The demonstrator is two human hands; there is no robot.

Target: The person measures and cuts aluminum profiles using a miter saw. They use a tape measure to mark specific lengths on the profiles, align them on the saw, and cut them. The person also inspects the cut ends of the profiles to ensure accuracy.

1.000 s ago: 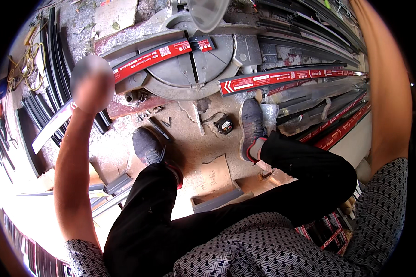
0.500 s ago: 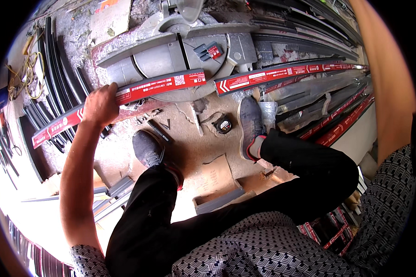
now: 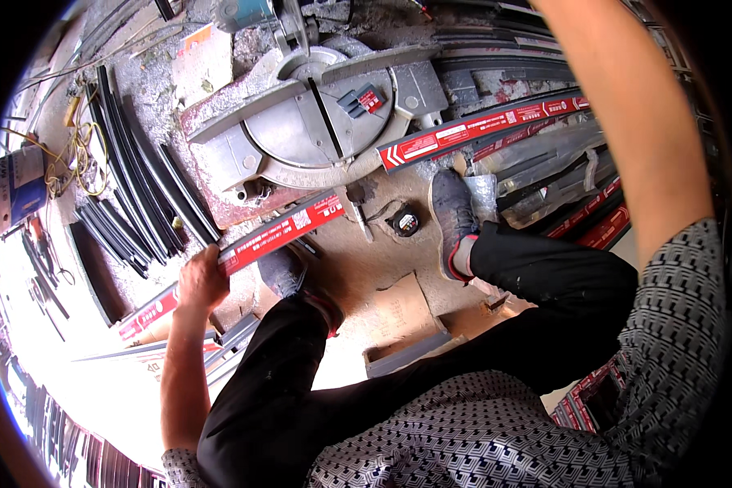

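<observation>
My left hand (image 3: 203, 279) is closed around a long dark profile strip with red printed film (image 3: 281, 232). The strip slants up to the right, over my left shoe, its far end near the front of the mitre saw (image 3: 285, 130). On the saw's round table lie small cut-off pieces (image 3: 370, 99), one with red film. Just right of the saw rests another red-filmed strip (image 3: 472, 132), separate from the one I hold. My right forearm (image 3: 642, 122) reaches up past the top edge, so the right hand is out of sight.
A tape measure (image 3: 403, 220) lies on the floor between my shoes. Dark strips (image 3: 138, 179) lie at the left, near a yellow cord (image 3: 77, 154) and a blue box (image 3: 20, 187). Plastic-wrapped profiles (image 3: 545, 179) fill the right side. Cardboard (image 3: 400, 309) lies before me.
My left hand has drawn the held strip off the saw, toward me and down. The saw's head shows more at the top now. The strip on the right stays beside the saw.
</observation>
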